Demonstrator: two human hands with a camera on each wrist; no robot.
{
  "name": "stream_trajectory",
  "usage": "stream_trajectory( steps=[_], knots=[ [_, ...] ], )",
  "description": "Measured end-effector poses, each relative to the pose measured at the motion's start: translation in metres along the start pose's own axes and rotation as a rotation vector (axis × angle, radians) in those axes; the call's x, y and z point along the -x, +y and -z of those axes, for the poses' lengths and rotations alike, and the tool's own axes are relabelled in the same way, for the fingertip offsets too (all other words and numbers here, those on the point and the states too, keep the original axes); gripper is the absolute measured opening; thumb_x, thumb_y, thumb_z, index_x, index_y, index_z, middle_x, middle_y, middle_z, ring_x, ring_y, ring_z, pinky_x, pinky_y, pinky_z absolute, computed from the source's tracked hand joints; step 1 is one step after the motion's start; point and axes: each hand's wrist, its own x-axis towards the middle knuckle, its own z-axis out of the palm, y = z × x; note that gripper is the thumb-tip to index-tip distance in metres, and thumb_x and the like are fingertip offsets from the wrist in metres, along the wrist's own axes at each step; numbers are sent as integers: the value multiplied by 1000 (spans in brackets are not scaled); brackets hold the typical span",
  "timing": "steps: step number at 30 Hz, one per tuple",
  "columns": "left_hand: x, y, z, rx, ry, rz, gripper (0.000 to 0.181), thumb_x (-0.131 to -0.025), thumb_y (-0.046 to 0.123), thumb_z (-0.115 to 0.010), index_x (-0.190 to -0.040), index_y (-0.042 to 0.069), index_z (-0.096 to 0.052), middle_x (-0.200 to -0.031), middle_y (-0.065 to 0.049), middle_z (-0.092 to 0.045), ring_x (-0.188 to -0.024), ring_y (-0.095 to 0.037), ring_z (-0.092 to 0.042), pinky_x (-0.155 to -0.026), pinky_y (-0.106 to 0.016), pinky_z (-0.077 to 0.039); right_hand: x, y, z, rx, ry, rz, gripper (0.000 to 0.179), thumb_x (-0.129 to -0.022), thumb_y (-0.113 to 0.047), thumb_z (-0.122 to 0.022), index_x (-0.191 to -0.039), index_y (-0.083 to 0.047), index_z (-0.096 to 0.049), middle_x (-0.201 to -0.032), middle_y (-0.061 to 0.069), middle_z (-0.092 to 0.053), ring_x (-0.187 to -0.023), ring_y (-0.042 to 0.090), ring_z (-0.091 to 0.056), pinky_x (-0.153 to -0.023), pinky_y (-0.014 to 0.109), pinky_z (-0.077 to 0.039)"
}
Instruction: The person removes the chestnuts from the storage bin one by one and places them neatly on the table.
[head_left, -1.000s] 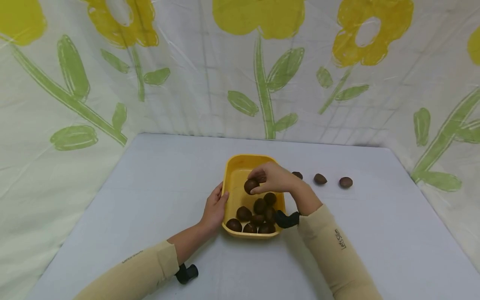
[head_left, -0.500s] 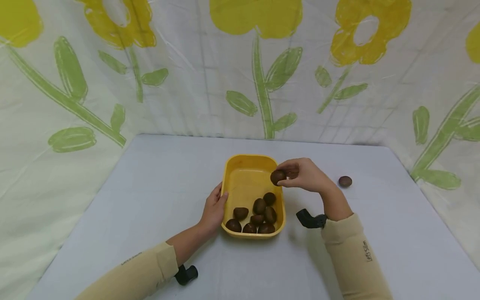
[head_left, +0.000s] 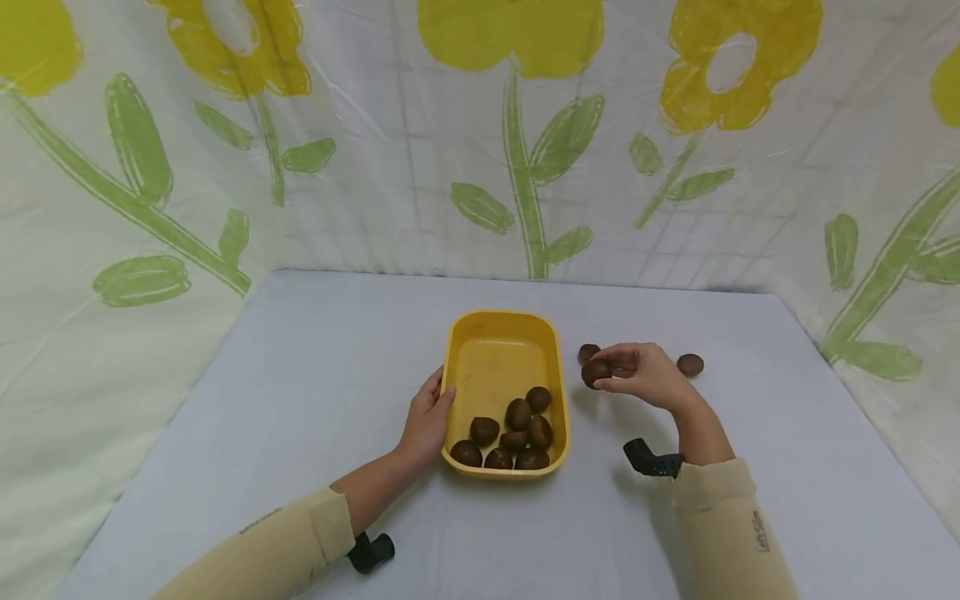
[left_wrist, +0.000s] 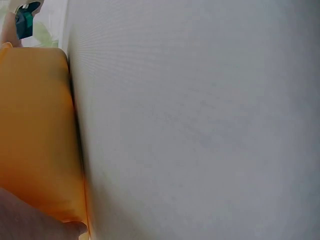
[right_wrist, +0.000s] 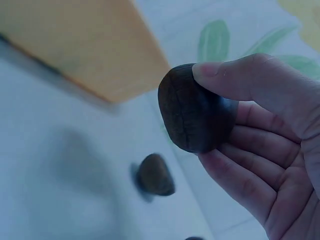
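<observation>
My left hand [head_left: 426, 419] grips the left side of a yellow plastic tray [head_left: 447, 433], thumb on its rim. Several brown chestnuts [head_left: 518, 414] lie in the tray's near half. Right of the tray, my right hand [head_left: 643, 372] pinches another chestnut [head_left: 594, 374] between thumb and fingers, held above the table. In the right wrist view the thumb presses on top of this dark chestnut [right_wrist: 181, 110], with fingers behind and below. A loose chestnut [head_left: 588, 353] rests just behind the held one, and a second loose chestnut [head_left: 691, 365] lies farther right. The left wrist view shows the tray's outer wall [left_wrist: 37, 130].
A white-covered table [head_left: 337, 333] bears everything. Behind it hangs a pale curtain [head_left: 375, 167] with yellow flowers and green stems. A black wrist camera [head_left: 651, 459] sits on the right wrist, another wrist camera [head_left: 371, 552] on the left.
My right hand has carried the chestnut from over the tray to the right, past its rim, and lower. One chestnut in the tray has rolled slightly. My left hand keeps its grip.
</observation>
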Motion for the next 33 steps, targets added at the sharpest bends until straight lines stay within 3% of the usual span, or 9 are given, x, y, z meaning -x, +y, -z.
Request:
stream_trajectory(
  steps=[11,14,21,30,33],
  knots=[
    [-1,0,0,-4,-2,-6,48,-101,13,-35,-147,4,-23,-151,-13,-31,-135,-29,-37,-111,-46,-30,1,30,-14,-8,-46,16,41,-76,-16,-76,-110,4,-64,-108,19,-67,-104,31,-64,-85,32,-54],
    [-1,1,0,-3,-1,-5,48,-101,13,-35,-147,4,-23,-151,-13,-31,-135,-29,-37,-111,-45,-31,2,32,-14,24,-50,17,41,-76,-18,-76,-110,3,-64,-107,17,-67,-103,29,-64,-84,31,-53],
    [0,1,0,-5,-8,-14,48,-101,12,-35,-147,3,-23,-150,-15,-31,-133,-31,-38,-110,-47,-31,2,32,-14,44,-59,20,40,-76,-15,-76,-111,2,-64,-111,17,-66,-108,33,-61,-90,43,-51],
    [0,1,1,-22,2,-14,48,-101,13,-35,-147,3,-24,-150,-13,-32,-134,-30,-38,-110,-46,-31,3,30,-12,95,-74,32,40,-77,-17,-75,-112,1,-66,-108,16,-67,-101,30,-64,-81,28,-53],
    [1,0,1,-25,10,1,48,-101,14,-35,-147,5,-24,-150,-12,-33,-133,-29,-40,-110,-46,-33,3,30,-12,99,-82,29,41,-77,-18,-75,-113,1,-65,-109,16,-67,-101,29,-64,-81,28,-53]
  ],
)
